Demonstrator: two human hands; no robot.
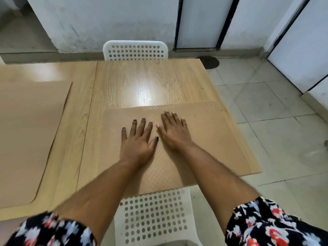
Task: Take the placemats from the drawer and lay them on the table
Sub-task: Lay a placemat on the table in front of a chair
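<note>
The tan placemat [209,139] under your palms lies flat on the right-hand wooden table [142,82], its near edge running along the table's near edge and its right side reaching close to the table's right edge. Its surface shows a fine diamond texture, plainest between your wrists and along its far edge where the light catches it. Your left hand [137,142] rests flat on the mat with fingers spread and dark-polished nails, and your right hand [174,132] lies flat just beside it, fingers closer together and angled a little toward the left; both are laid out flat, gripping nothing, and the two thumbs almost meet. Both forearms are bare, reaching in from floral sleeves [269,226] of black, white and red at the bottom corners of the view. A second placemat [26,135] of the same tan colour lies flat on the adjoining table [44,71] to your left, well apart from the first, with a rounded near corner. A seam separates the two tabletops. A white perforated chair [154,215] sits tucked at the near side of the table, directly below your arms, and another white perforated chair [135,50] stands at the far side, its backrest showing above the tabletop. Beyond lie pale floor tiles [266,103], a scuffed white wall [106,20] and dark-framed white panels [204,20] to the right.
</note>
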